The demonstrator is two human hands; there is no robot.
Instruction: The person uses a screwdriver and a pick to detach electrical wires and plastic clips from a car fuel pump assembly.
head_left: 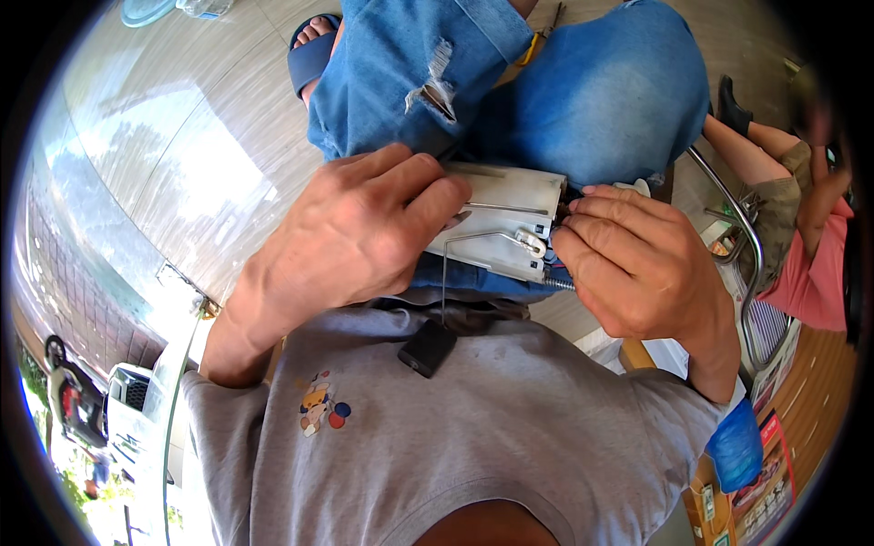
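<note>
A white, elongated housing [503, 193] of some device rests across my lap. A thin metal rod [505, 207] runs along its upper face. From a white bracket [530, 243] near its right end, a bent wire [445, 273] leads down to a black rectangular block [427, 348] lying against my shirt. My left hand [369, 223] is closed over the housing's left end; a small metal tip shows below its fingers, but what it grips is hidden. My right hand [628, 250] has its fingers drawn together at the housing's open right end, beside a coil spring [558, 284]; its fingertips cover what they pinch.
My denim-covered legs [592, 86] support the housing. To the right, another person's bare legs [751, 150] and a chair's curved metal tube [751, 255] stand close. A blue plastic bag [736, 448] sits at lower right, and a glass edge [173, 409] rises at left.
</note>
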